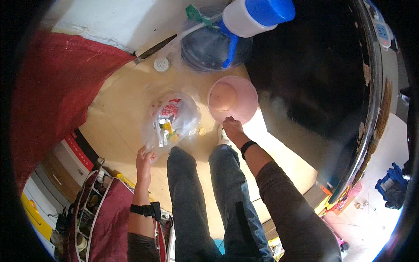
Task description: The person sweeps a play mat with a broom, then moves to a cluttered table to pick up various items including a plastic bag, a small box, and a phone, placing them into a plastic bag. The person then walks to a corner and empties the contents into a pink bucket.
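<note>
My left hand [145,160] is closed on the edge of a clear plastic bag [187,114], which sits on the floor. Through the thin plastic show crumpled wrappers, a yellow piece and red print. My right hand [233,129] grips the near rim of a pink bucket-shaped bin [245,98], tilted so that its inside shows. Its bottom looks stained, with nothing else visible in it. A small pale yellow scrap [201,131] lies on the floor between the bag and my right foot.
Beyond the bin stands a large water bottle [205,50] with a blue and white pump [248,19]. A white round drain-like cap [161,64] lies near the wall. Red cloth [65,83] hangs at left, above a maroon organizer bag [111,218]. A dark glossy panel [305,65] borders the right.
</note>
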### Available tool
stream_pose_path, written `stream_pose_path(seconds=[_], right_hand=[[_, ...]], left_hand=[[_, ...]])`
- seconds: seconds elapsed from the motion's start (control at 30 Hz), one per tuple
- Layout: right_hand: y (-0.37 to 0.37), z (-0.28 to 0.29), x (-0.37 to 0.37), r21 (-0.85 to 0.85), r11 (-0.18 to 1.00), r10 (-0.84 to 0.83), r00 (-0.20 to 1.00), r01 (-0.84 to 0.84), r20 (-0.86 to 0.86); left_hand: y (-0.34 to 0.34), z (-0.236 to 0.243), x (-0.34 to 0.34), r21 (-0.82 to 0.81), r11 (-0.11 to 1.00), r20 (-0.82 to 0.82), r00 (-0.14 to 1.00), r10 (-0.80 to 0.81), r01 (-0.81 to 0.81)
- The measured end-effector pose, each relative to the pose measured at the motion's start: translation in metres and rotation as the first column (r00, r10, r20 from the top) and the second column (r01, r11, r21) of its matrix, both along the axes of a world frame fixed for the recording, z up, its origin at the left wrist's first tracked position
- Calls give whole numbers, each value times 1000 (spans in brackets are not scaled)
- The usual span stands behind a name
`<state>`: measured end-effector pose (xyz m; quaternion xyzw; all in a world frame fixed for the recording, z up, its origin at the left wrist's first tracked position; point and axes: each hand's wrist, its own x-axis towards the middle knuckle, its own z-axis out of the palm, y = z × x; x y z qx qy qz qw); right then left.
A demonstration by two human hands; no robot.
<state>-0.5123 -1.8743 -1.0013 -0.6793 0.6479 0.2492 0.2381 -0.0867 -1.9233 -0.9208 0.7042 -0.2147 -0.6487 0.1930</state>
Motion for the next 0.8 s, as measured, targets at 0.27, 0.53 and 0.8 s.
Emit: stream_pose_path(seconds=[0.27, 0.53, 0.8], right_hand=[[-42, 50, 92, -127, 751, -476, 665, 648, 576], [-74, 14, 118, -17, 571, -441, 324, 821, 837], [70, -109, 91, 216, 555, -831, 521, 804, 194]], left_hand=[[6, -3, 11, 6, 980, 88, 977, -196, 196], [-9, 8, 40, -211, 974, 217, 975, -37, 83], [-17, -7, 53, -253, 967, 143, 989, 48, -11]])
